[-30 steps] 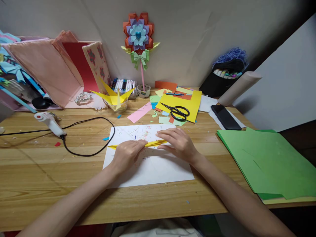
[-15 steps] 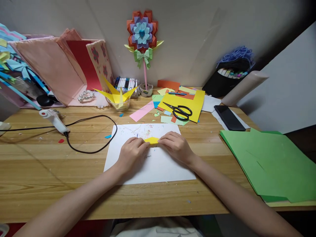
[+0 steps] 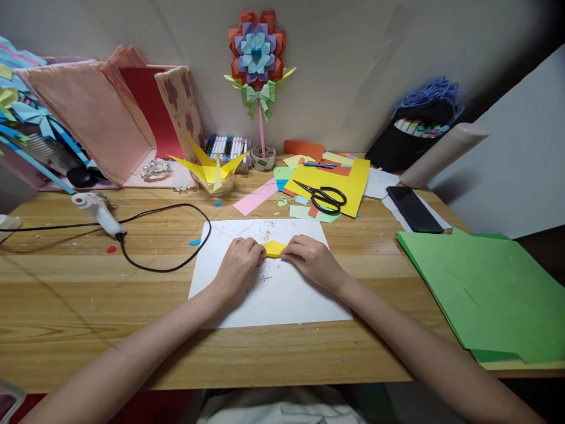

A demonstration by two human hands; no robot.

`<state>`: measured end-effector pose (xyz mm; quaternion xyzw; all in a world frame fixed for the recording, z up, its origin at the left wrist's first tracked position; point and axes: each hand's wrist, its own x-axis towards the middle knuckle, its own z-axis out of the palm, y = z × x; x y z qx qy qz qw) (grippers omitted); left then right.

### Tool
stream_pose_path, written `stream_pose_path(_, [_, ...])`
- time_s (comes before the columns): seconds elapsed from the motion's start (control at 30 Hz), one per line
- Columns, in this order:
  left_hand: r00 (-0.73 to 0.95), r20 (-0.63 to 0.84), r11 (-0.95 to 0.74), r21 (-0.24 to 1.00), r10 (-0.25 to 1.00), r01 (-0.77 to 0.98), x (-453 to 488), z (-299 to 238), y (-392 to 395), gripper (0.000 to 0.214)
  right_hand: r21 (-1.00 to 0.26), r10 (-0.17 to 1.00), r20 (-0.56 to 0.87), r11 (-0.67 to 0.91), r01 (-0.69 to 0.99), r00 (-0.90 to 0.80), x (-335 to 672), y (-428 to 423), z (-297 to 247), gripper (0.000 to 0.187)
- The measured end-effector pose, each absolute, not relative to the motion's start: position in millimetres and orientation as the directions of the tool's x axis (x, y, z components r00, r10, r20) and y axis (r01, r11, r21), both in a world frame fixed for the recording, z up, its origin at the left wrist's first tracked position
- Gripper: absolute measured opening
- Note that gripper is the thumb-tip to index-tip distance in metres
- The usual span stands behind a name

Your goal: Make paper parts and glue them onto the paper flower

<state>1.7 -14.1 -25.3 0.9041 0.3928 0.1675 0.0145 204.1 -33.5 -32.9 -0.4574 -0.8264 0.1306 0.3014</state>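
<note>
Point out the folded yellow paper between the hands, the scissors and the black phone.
Folded yellow paper [image 3: 274, 249], head view: middle of its visible part.
Scissors [image 3: 314, 192], head view: where blades meet handles.
Black phone [image 3: 414, 209], head view: middle of its top.

text: none can be read, tbh | small dark label-like patch spotted on the round holder under the paper flower, but too tiny and blurry to be made out

There is one left hand, one right hand, one folded yellow strip, one spiky yellow fold and one clear bowl. There is also one glue gun, one phone, one standing paper flower and one pair of scissors
</note>
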Motion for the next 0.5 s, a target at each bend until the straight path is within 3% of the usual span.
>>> stream_pose_path(0.07, [0.592,0.245,-0.632,0.143,0.768,0.761,2.2,-21.3,-14.5,0.015,-0.548,0.871,0.330,0.490,0.677,-0.364,202.0,-32.1,-28.4,0.008])
stream_pose_path(0.2, [0.601,0.159,-0.602,-0.045,0.784,0.797,2.8,-10.5,-20.0,0.016,-0.667,0.921,0.216,0.382,0.639,-0.326,201.3,-25.4,-20.4,0.008])
stream_pose_path(0.27, [0.601,0.142,-0.597,-0.074,0.787,0.799,1.7,-7.5,-20.9,0.016,-0.698,0.933,0.161,0.339,0.631,-0.323,201.9,-20.5,-18.4,0.008])
stream_pose_path(0.5, [0.513,0.063,-0.515,0.190,0.856,0.836,-11.7,-9.2,4.0,0.018,-0.679,0.946,-0.078,0.181,0.711,-0.316,204.1,3.2,-11.4,0.005])
